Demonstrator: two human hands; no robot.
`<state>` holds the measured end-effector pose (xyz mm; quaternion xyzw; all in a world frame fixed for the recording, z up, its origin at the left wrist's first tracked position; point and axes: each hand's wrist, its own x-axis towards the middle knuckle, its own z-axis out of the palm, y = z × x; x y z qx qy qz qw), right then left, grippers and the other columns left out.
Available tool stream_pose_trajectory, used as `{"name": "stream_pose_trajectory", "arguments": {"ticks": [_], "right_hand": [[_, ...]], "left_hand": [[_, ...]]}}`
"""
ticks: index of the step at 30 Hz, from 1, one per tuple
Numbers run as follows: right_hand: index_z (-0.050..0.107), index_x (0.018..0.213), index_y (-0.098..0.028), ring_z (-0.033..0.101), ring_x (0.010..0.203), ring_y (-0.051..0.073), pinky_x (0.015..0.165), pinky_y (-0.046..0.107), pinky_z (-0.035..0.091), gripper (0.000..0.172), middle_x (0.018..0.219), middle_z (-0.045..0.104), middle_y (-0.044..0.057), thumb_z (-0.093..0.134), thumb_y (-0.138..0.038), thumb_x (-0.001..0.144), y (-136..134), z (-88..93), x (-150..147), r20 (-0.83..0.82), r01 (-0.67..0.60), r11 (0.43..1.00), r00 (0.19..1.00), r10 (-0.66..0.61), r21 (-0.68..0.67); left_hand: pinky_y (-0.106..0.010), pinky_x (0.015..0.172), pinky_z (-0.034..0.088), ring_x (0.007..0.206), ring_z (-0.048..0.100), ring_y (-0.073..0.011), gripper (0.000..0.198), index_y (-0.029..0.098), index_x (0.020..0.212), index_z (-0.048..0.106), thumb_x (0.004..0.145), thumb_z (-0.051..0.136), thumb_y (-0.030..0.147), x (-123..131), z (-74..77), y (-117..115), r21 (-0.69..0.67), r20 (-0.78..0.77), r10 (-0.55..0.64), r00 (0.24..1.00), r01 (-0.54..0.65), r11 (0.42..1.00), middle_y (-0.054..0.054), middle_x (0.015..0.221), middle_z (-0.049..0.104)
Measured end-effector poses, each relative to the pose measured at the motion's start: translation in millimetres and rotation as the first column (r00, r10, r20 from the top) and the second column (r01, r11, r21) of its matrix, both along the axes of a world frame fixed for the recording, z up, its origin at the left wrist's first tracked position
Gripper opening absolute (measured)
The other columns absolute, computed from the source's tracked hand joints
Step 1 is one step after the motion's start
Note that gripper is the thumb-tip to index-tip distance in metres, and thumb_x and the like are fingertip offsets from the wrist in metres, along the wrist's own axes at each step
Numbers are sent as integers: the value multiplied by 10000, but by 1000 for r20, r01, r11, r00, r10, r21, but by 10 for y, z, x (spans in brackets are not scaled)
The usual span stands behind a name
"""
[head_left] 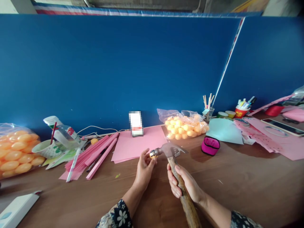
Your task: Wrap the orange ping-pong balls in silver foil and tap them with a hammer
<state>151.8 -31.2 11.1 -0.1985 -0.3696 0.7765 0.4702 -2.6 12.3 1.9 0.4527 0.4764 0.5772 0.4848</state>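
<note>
At far left, a clear plastic bag (16, 152) holds glossy orange ovals; beside it, a bottle (64, 133) carries a red-and-white label (its print too small to read). Next lie pink paper strips (97, 150), flat and narrow. The left hand (144, 166) has thumb and fingertips closed on a small shiny yellow piece (153, 154), located at the striking end of a claw hammer (186, 198); whether the two touch cannot be told. The hammer has a grey metal head and a rough, worn wooden handle, around which the right hand's (186, 183) fingers are wrapped. Farther right stand a magenta fabric pouch (210, 146), open-topped, and a red cup (241, 112) with yellow marking, illegible.
</note>
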Motion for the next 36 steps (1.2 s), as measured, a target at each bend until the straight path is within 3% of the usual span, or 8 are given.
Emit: {"name": "stream_pose_trajectory", "arguments": {"ticks": [6,15,25,29,33,36], "right_hand": [[477,901,-186,335,320,32,337,171,327,271,583,424,-68,371,-435,880,-1,3,5,3,13,1000,1000,-13,-4],[475,890,-183,338,317,34,332,170,330,273,574,422,-70,387,-441,872,1,15,-2,13,10,1000,1000,-10,7],[475,890,-179,339,314,30,327,163,324,277,570,421,-71,408,-447,860,-2,11,-5,6,17,1000,1000,-17,-12],[477,887,-183,335,315,30,330,165,327,284,571,421,-71,407,-457,858,4,10,0,5,16,1000,1000,-16,-8],[473,895,-185,340,315,31,330,166,322,279,574,424,-71,403,-452,862,3,9,0,9,12,1000,1000,-12,-1],[473,895,-182,342,315,33,328,168,319,286,574,426,-69,396,-456,863,3,2,0,20,3,1000,1000,-3,-1]], "left_hand": [[-286,722,467,722,572,-120,337,175,1014,517,734,601,342,5,-14,-1,42,79,-24,997,21,999,-39,845,620],[-301,801,457,827,587,-134,399,190,1105,534,749,588,362,-10,-86,17,2,181,-64,981,65,998,-66,983,617],[-296,799,463,794,589,-123,441,189,1136,547,738,598,374,-4,-118,32,-24,234,-23,972,30,999,-51,942,629],[-300,809,461,806,594,-130,492,187,1166,529,718,618,371,-3,-98,31,-28,211,-14,977,20,999,-57,963,633],[-291,785,464,769,604,-134,499,182,1162,522,702,638,338,-7,-44,19,-27,94,-6,996,8,1000,-48,886,655],[-300,813,455,841,612,-156,482,172,1149,520,700,643,297,-8,-18,14,-19,51,-11,999,12,1000,-74,951,660]]}}
